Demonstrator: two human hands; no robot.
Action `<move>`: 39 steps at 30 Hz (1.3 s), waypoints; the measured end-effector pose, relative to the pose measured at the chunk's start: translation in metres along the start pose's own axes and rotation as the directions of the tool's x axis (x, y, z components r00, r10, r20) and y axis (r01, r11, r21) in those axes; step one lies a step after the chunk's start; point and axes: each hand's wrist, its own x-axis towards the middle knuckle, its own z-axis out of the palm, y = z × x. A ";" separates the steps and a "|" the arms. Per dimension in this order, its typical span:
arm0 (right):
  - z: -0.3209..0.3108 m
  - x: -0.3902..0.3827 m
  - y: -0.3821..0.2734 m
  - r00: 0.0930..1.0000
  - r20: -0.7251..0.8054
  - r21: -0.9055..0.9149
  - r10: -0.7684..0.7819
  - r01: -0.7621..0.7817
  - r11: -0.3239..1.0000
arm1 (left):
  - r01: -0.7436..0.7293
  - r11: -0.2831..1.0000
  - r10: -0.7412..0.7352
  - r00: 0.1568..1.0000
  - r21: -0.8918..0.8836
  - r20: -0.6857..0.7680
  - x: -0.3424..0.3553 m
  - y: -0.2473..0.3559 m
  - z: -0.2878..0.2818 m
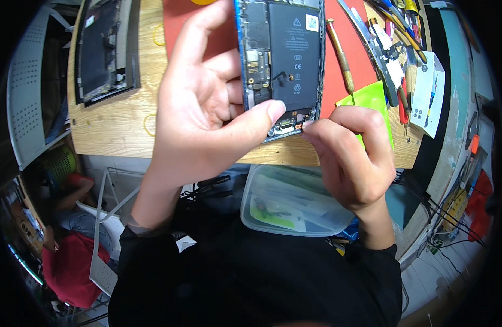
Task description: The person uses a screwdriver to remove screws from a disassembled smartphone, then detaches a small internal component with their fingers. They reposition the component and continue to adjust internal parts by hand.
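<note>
An opened smartphone is held up above the bench, its inside facing me. A black battery fills much of it, with a circuit board along the left side. My left hand is closed around the phone's left edge, the thumb pressing on its lower part. My right hand pinches at the phone's lower right corner, beside a small orange part. Whatever lies between those fingertips is too small to make out. A short loose cable end lies over the battery.
Another opened phone lies on the wooden bench at left. To the right are a slim screwdriver, a lime green sheet and several tools. Below the bench edge is a clear plastic tub. A person in red sits at left.
</note>
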 end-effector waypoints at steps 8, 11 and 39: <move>-0.023 -0.013 -0.010 0.994 -0.069 0.219 0.082 -0.065 0.974 | 0.117 0.993 -0.117 0.993 0.025 0.002 -0.008 0.023 0.031; -0.039 -0.022 -0.012 0.989 -0.077 0.293 0.125 -0.097 0.951 | 0.156 0.984 -0.158 0.987 0.090 0.011 -0.017 0.030 0.042; -0.087 -0.057 -0.031 0.857 -0.158 0.927 0.491 -0.043 0.372 | 0.144 0.969 -0.166 0.981 0.202 0.096 -0.047 0.043 0.163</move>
